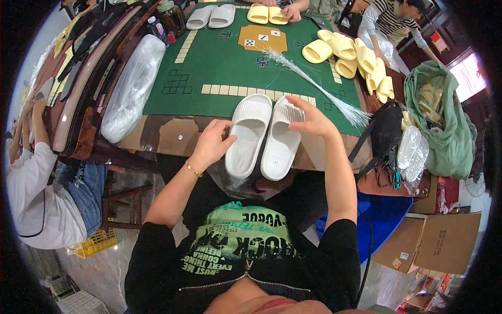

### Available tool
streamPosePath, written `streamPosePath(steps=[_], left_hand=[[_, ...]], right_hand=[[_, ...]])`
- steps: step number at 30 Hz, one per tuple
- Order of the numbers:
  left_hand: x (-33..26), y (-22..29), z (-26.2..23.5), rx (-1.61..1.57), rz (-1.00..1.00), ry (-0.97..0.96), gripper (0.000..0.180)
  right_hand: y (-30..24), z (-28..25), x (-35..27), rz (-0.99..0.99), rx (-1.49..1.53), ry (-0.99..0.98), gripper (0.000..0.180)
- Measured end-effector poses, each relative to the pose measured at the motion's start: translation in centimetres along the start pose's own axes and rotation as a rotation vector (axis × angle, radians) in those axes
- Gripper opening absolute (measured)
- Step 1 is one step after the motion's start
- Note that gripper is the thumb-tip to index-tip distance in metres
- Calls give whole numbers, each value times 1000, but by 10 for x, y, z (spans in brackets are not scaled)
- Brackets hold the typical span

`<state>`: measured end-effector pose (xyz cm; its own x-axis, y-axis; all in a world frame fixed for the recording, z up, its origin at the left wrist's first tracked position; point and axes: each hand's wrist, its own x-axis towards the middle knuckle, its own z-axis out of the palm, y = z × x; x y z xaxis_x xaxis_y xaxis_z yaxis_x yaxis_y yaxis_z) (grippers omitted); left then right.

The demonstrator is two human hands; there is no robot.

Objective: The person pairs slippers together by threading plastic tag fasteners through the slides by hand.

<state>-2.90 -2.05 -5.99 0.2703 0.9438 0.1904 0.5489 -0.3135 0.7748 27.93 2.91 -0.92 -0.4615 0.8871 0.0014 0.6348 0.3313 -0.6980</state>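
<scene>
A pair of white slide slippers lies side by side on the near edge of the table in front of me, heels overhanging towards me. Beside the left slipper (244, 141) is my left hand (210, 142), its thumb and fingers apart at the outer edge. My right hand (315, 119) is at the right slipper (281, 144), fingers spread along the outer side of its ribbed strap and thumb apart from them. Neither hand visibly wraps round a slipper. A small round sticker marks the right slipper's heel.
A green mat (209, 68) covers the table. Clear thin strands (319, 86) lie across it, near several yellow slippers (342, 47). A plastic-wrapped bundle (133, 86) is at left, a green sack (444, 125) at right. Another person's hand (293, 12) touches yellow slippers at the far side.
</scene>
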Motion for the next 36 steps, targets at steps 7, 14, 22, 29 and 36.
streamPosePath(steps=[7,14,22,29,36], left_hand=[[56,20,12,41,175,122,30],[131,31,78,416,178,27,22],[146,31,97,527,39,-124,27],[150,31,99,546,-100,-165,22],[138,22,111,403,37,69,16]], right_hand=[[-85,-24,-5,-92,505,365,66],[-232,-32,-47,-531,669,336,69],[-222,-24,-40,-594,687,287,65],[-217,-13,-27,-636,706,222,62],[-214,-11,-18,-698,689,215,59]])
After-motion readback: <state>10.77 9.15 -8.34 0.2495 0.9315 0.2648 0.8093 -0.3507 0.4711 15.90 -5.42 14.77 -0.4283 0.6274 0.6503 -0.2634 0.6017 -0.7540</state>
